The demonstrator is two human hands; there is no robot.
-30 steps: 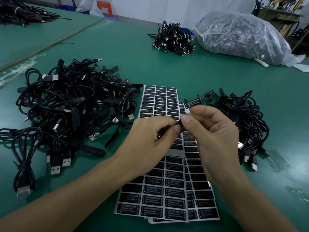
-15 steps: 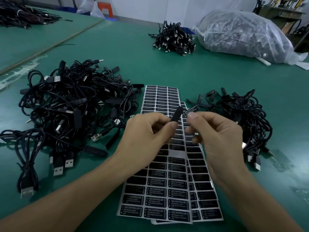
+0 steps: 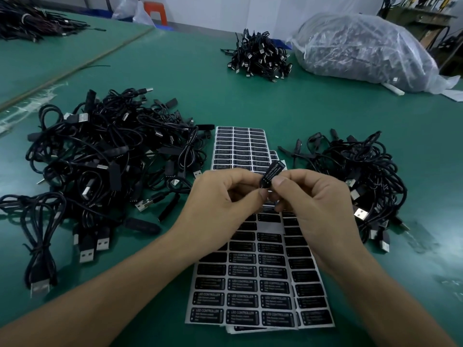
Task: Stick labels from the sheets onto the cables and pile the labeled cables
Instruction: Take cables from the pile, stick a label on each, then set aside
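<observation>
Two hands pinched one cable [image 3: 265, 182] just above the sheets [image 3: 240, 284]: L hand [image 3: 225, 196] & R hand [image 3: 318, 204], fingertips clamped on it, label [image 3: 274, 170] stuck on. Prob. pressing-down step; next, drop it on pile [image 3: 355, 176] right of sheets, grab another.

Factory workbench [image 3: 325, 116], heaped cables [image 3: 107, 156]

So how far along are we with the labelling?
Looks done: the smaller right pile, though I can't read labels there. In hand: left hand and right hand pinch one labeled controller. Left: the big left pile, and sheets mostly full.
</observation>
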